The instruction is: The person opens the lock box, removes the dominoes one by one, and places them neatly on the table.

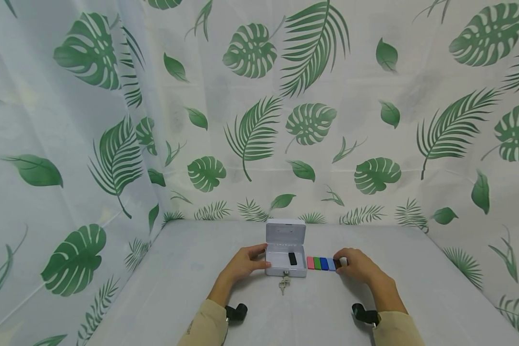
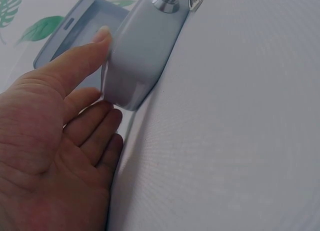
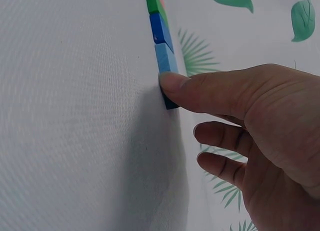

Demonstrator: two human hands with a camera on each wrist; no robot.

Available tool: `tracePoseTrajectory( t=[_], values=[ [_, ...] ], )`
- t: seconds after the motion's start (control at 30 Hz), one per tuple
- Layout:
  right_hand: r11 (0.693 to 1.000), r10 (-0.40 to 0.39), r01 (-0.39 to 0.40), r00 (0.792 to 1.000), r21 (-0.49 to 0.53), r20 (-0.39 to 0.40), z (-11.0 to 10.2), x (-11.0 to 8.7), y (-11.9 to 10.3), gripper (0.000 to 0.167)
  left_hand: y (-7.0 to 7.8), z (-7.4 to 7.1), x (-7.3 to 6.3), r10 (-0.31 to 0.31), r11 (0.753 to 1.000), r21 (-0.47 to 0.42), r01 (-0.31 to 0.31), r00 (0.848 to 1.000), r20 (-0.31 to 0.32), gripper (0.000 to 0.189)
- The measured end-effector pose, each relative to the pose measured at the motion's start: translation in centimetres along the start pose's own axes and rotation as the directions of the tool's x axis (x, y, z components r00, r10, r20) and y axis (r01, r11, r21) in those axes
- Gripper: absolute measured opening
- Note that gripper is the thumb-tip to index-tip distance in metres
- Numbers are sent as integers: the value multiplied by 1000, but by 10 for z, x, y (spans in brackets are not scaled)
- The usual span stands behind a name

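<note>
A light grey cash box (image 1: 285, 260) stands with its lid (image 1: 285, 233) raised and keys (image 1: 283, 284) hanging from its front lock. Inside lies a black block (image 1: 292, 258). My left hand (image 1: 244, 263) grips the left side of the box; in the left wrist view its thumb (image 2: 103, 35) is at the rim. To the right of the box runs a row of flat blocks: pink (image 1: 310, 263), green (image 1: 317, 263), dark blue (image 1: 324, 264) and light blue (image 1: 331, 264). At the row's right end, my right hand (image 1: 358, 265) pinches a dark block (image 3: 170, 100), partly covered by the thumb.
The items stand on a table covered in white cloth (image 1: 190, 269). Behind and to the left hang white curtains (image 1: 259, 192) printed with green leaves. Black wrist cameras (image 1: 237, 313) are strapped over beige sleeves (image 1: 205, 324).
</note>
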State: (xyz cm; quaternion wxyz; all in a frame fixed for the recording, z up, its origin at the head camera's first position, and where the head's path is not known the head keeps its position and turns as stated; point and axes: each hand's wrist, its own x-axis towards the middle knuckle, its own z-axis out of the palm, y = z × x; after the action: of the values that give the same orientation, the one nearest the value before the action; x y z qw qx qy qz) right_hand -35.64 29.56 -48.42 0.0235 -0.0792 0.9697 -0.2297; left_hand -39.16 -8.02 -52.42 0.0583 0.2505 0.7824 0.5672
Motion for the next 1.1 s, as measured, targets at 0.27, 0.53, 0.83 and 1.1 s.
tracePoseTrajectory(
  t=[0.27, 0.53, 0.83, 1.1],
  values=[
    [1000, 9, -9, 1000, 9, 2, 1, 0, 1, 35, 0, 1, -1, -1, 1000, -3, 1, 1000, 1, 67],
    [999, 29, -29, 1000, 15, 7, -4, -2, -1, 45, 0, 1, 0, -27, 999, 20, 27, 1000, 1, 68],
    [999, 35, -35, 999, 5, 6, -5, -2, -2, 45, 1, 1, -1, -36, 999, 18, 36, 999, 1, 69],
    [1000, 20, -21, 1000, -15, -3, -3, -2, -2, 39, 0, 1, 0, -28, 999, 21, 28, 1000, -5, 68]
  ],
)
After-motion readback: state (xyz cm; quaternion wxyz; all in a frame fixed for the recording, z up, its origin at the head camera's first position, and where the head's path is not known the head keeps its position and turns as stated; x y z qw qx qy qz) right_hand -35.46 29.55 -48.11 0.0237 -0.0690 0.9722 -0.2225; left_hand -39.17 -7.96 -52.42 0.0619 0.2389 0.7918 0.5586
